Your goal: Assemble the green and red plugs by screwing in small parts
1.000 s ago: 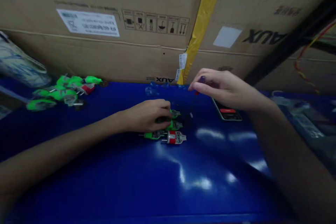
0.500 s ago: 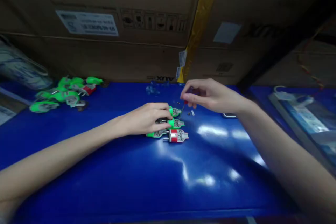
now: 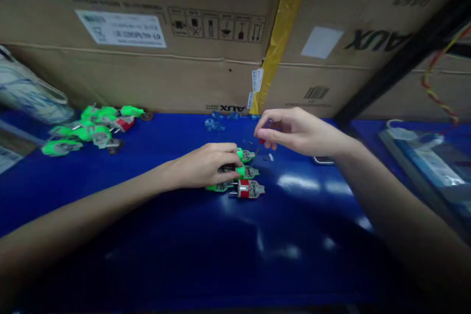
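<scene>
My right hand (image 3: 281, 130) is closed around the handle of a small screwdriver (image 3: 261, 141), its thin shaft slanting down to the left. The tip comes down by a green plug (image 3: 249, 172) with its inner parts exposed. My left hand (image 3: 209, 166) grips that plug between thumb and fingers, hiding its left part. Another green plug (image 3: 247, 155) lies just behind it, partly under my fingers. In front are a red-and-white plug (image 3: 249, 189), pins to the left, and a further green plug (image 3: 220, 187) partly under my left hand. Small loose parts (image 3: 271, 157) lie right of the plugs.
A pile of green and red plugs (image 3: 91, 130) lies at the back left of the blue table (image 3: 176, 240). Translucent blue pieces (image 3: 215, 123) lie near the cardboard boxes (image 3: 165, 78) along the back. A dark post (image 3: 371, 78) and a bagged item (image 3: 430, 157) are at the right.
Both hands stay almost in place, with the screwdriver still at the green plug. The picture is sharper and the boxes look brighter.
</scene>
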Demonstrator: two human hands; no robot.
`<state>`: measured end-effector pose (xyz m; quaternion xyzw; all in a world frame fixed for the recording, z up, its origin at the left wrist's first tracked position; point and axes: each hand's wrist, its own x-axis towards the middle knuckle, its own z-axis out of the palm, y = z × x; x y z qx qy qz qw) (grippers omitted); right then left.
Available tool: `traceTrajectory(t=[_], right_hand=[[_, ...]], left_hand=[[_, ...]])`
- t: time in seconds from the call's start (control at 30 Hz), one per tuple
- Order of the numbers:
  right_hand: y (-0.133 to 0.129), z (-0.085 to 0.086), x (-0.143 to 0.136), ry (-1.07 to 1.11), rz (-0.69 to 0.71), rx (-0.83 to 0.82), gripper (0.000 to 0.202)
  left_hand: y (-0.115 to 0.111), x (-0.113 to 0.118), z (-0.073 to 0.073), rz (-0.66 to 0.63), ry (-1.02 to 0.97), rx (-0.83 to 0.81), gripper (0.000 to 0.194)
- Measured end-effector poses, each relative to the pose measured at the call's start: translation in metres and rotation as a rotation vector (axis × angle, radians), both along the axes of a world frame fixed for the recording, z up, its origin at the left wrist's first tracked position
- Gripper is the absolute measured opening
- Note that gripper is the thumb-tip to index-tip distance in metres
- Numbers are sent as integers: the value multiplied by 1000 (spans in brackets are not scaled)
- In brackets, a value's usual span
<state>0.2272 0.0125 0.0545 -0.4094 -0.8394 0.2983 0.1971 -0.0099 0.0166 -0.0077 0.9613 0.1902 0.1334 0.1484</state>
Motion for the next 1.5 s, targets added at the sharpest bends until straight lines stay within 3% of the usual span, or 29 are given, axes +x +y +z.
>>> traceTrajectory(t=[0.47, 0.67, 0.77, 1.1, 1.3, 1.5], right_hand=[[-2, -1, -4, -13, -24, -10, 18], [-5, -1, -8, -338, -88, 323, 21], [-9, 0, -9, -470, -113, 340, 29], [-19, -1, -5, -229, 56, 316, 21], [-34, -5, 1, -401, -131, 357, 25], [-54, -13, 4, -310, -116, 387, 20]], left_hand=[[0, 0, -1, 7, -2, 10, 18], [-1, -1, -4, -4, -16, 14, 20], [-1, -1, -5, -4, -29, 16, 20], [1, -1, -9, -28, -50, -14, 19], [-2, 0, -5, 9, -37, 20, 13], [-2, 1, -4, -15, -28, -28, 13]])
